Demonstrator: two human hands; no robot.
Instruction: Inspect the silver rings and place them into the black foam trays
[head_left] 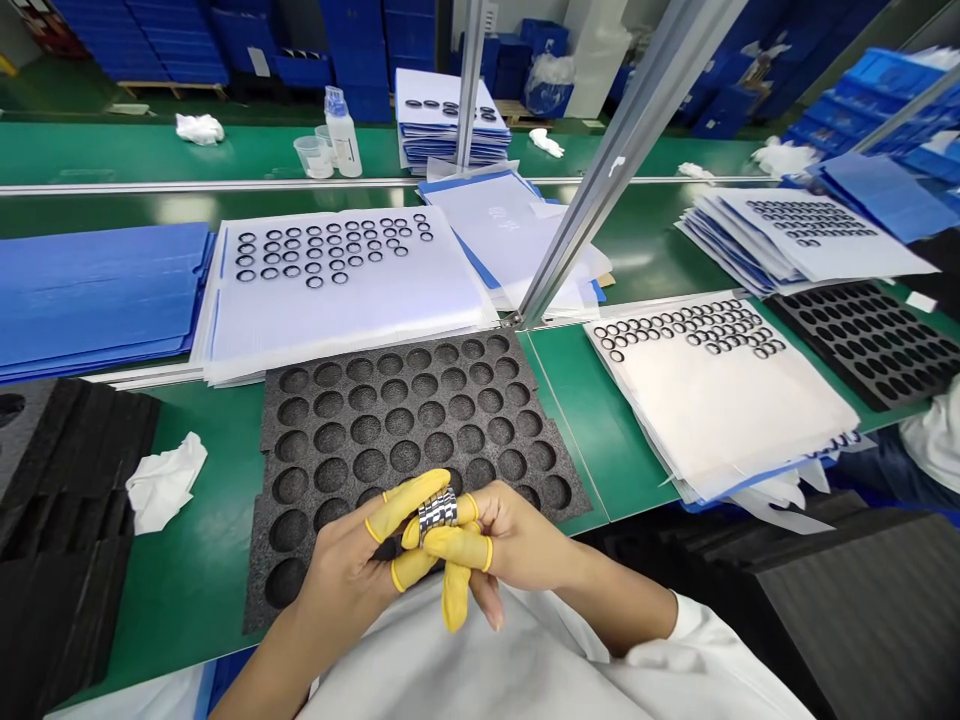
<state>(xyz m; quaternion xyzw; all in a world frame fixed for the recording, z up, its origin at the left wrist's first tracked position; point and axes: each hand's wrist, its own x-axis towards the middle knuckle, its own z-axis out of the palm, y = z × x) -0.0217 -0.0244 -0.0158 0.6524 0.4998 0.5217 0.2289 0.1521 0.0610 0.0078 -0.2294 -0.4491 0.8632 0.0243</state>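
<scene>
Yellow finger cots [409,505] covered the fingertips of both hands, which met above the lower pockets of a black foam tray [397,420]. The right hand [517,535] pinched a stack of silver metal rings [438,512] between its covered fingers, holding the stack above the tray without touching the foam. The left hand [349,570] had its fingers pressed together against the right hand's fingers; whether it also gripped the stack could not be told. A small dark object [388,548] showed at its fingertips, too small to name. A crumpled white cloth [166,482] lay on the green bench [195,560] beside the tray, and white sheets [337,320] bearing rows of black rings lay beyond it.
</scene>
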